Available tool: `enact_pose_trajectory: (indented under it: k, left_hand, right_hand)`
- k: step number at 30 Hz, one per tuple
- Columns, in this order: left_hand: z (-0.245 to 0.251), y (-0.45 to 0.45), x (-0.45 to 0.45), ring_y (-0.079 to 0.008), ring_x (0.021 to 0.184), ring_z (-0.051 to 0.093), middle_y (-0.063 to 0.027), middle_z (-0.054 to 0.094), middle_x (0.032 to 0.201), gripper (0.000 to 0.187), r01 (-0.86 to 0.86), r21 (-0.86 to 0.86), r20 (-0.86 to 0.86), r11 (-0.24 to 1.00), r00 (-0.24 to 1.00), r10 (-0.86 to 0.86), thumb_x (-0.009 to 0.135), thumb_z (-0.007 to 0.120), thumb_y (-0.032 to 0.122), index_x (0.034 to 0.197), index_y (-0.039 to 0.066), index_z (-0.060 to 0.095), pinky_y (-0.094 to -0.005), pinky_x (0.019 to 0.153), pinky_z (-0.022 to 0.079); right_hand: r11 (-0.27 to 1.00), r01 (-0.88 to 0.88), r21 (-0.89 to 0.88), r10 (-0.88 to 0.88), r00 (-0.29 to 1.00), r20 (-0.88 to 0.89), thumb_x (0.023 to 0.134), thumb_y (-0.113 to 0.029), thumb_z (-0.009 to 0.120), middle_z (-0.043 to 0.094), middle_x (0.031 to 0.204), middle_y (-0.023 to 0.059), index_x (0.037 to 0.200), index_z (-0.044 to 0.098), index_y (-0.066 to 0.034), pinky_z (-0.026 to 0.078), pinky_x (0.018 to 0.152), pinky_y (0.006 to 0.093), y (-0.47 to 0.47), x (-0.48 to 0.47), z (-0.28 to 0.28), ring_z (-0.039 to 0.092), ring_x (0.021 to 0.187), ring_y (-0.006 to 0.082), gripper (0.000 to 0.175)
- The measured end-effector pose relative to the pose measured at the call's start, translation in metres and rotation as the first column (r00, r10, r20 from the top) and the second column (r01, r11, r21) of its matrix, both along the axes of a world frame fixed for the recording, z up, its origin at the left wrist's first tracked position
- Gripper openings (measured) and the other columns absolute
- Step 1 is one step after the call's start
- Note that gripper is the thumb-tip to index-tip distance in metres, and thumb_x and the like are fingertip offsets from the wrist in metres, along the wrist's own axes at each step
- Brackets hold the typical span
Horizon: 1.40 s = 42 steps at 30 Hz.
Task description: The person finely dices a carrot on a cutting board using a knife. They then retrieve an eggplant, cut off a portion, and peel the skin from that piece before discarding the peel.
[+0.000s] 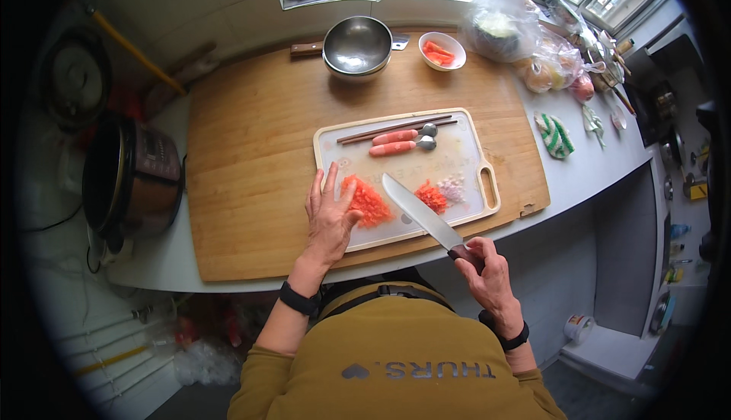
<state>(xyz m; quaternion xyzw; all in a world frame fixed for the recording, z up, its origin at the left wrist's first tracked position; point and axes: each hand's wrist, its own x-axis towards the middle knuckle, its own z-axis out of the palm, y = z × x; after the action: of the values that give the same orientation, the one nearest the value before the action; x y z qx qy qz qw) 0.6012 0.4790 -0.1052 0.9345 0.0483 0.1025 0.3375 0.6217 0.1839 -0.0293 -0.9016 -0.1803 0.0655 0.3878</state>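
Note:
A kitchen knife (422,208) is in my right hand (490,274), gripped by its dark handle, its blade slanting up and left over the white cutting board (388,243). Spread at the left side of a pile of diced orange-red food, perhaps tomato (368,206), is my left hand (330,223), with thumb and a finger against the pieces. Right of the blade lie a smaller heap of finely chopped orange-red food (431,196) and some pale minced pieces (452,188). Two pink-handled spoons (394,147) and dark chopsticks (394,129) rest along the board's far side.
Beneath the board is a large wooden board (245,191). At its back stand stacked metal bowls (357,46), a cleaver (306,49) partly behind them, and a white bowl (442,66) of red pieces. Plastic bags of produce (499,26) sit right; a cooker pot (134,180) stands left.

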Motion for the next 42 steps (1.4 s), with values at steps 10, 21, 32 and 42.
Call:
enact_pose_trajectory:
  k: [10, 21, 32, 42]
  left_hand:
    - [0.028, 0.007, 0.004, -0.0269, 0.148, 0.012, -0.0101, 0.017, 0.161, 0.105, 0.025, -0.856, 0.067, -0.516, 0.996, -0.062, 0.088, 0.009, 0.076, 0.145, -0.010, 0.030, -0.0422, 0.122, 0.008]
    - [0.039, 0.001, -0.005, -0.0337, 0.137, 0.033, -0.0175, 0.035, 0.151, 0.107, -0.117, -0.660, -0.079, -0.742, 0.993, -0.086, 0.086, 0.012, 0.079, 0.142, -0.010, 0.033, -0.0486, 0.118, 0.022]
    - [0.034, 0.010, -0.014, -0.0276, 0.140, 0.030, -0.0174, 0.033, 0.152, 0.099, -0.075, -0.793, -0.009, -0.604, 0.994, -0.111, 0.091, 0.031, 0.072, 0.146, -0.010, 0.024, -0.0430, 0.119, 0.021]
    - [0.028, 0.006, -0.001, -0.0239, 0.149, 0.008, -0.0131, 0.013, 0.161, 0.094, 0.075, -0.917, 0.117, -0.392, 0.990, -0.084, 0.092, 0.053, 0.058, 0.152, -0.001, 0.012, -0.0397, 0.121, 0.005]
  right_hand:
    - [0.870, 0.160, 0.467, 0.282, 0.616, -0.736, 0.087, -0.009, 0.072, 0.063, 0.081, 0.0007, 0.108, 0.055, -0.0013, 0.040, 0.050, 0.0202, 0.006, 0.008, -0.011, 0.053, 0.061, 0.0047, 0.028]
    - [0.879, 0.157, 0.450, 0.288, 0.578, -0.764, 0.085, -0.011, 0.073, 0.065, 0.080, 0.0010, 0.105, 0.056, -0.0034, 0.041, 0.051, 0.0204, 0.017, 0.017, -0.029, 0.054, 0.061, 0.0053, 0.028]
    - [0.882, 0.172, 0.439, 0.234, 0.648, -0.724, 0.087, -0.008, 0.071, 0.062, 0.075, 0.0025, 0.105, 0.055, -0.0019, 0.040, 0.049, 0.0205, 0.016, 0.021, -0.035, 0.054, 0.058, 0.0064, 0.024]
    - [0.882, -0.003, 0.471, 0.334, 0.708, -0.622, 0.083, -0.009, 0.076, 0.066, 0.082, 0.0033, 0.106, 0.058, -0.0005, 0.047, 0.057, 0.0222, 0.016, 0.012, -0.016, 0.058, 0.066, 0.0069, 0.030]
